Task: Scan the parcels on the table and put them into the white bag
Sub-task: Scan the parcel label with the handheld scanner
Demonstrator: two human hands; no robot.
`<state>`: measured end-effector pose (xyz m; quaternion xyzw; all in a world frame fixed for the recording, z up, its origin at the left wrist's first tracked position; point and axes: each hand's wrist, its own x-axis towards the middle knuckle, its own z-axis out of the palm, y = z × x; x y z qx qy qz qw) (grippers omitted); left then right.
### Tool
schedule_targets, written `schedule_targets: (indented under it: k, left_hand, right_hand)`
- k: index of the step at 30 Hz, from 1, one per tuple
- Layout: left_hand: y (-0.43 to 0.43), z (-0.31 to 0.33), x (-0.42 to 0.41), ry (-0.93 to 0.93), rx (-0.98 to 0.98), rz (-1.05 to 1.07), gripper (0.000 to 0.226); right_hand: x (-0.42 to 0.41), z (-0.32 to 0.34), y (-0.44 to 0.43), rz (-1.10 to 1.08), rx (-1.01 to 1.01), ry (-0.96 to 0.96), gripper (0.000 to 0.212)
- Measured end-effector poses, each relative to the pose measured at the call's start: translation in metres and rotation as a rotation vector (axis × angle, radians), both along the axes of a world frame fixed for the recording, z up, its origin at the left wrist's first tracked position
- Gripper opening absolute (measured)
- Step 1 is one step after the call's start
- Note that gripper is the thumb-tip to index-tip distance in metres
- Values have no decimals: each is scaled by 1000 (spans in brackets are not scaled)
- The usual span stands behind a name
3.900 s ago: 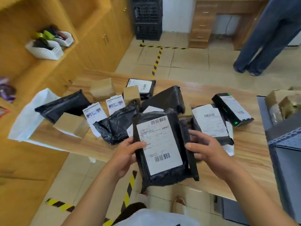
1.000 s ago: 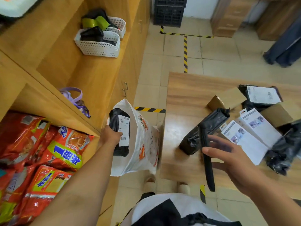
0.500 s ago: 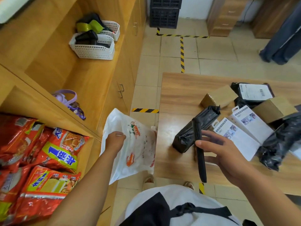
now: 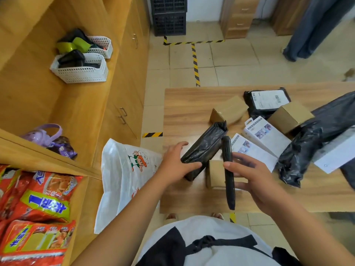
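Note:
My left hand (image 4: 176, 162) grips the near end of a black plastic parcel (image 4: 205, 148) lying on the wooden table (image 4: 188, 108). My right hand (image 4: 249, 175) holds a slim black scanner (image 4: 228, 169) upright, just right of that parcel. The white bag (image 4: 123, 179) with a cartoon print hangs off the table's left edge, beside my left forearm. More parcels lie to the right: cardboard boxes (image 4: 228, 110) (image 4: 290, 116), a small box (image 4: 215, 173) behind the scanner, two white packets (image 4: 267, 131), a labelled black parcel (image 4: 269, 100) and crumpled black bags (image 4: 299, 156).
Wooden shelving stands on the left with two white baskets (image 4: 80, 72), a purple toy (image 4: 44, 135) and red snack packs (image 4: 36, 208). Black crates (image 4: 169, 16) stand at the back. A person's dark trouser legs (image 4: 315, 29) are at the far right on the tiled floor.
My left hand dropped a labelled black parcel into the white bag, left the bag and came right onto the black parcel on the table. The right hand kept the scanner and shifted slightly.

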<state>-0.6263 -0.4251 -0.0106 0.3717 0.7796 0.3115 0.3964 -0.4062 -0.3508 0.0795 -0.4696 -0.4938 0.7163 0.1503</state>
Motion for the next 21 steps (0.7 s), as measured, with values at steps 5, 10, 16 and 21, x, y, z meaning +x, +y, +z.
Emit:
schedule_targets:
  k: [5,10,16,21]
  left_hand:
    - [30,-4,24,282,-177,-84,93]
    - [30,-9,28,397,-229,-77,80]
    - [36,-8,29,336,-272,-26,66]
    - [36,-4,19,408,-302,15,73]
  right_hand:
    - [32,-5,9,-94,-15,-13,58]
    - [61,-9,16,-121,-23,54,38]
    - [76,-17,27,-138,-47,75,34]
    - [80,-24,40,-125,-64,88,42]
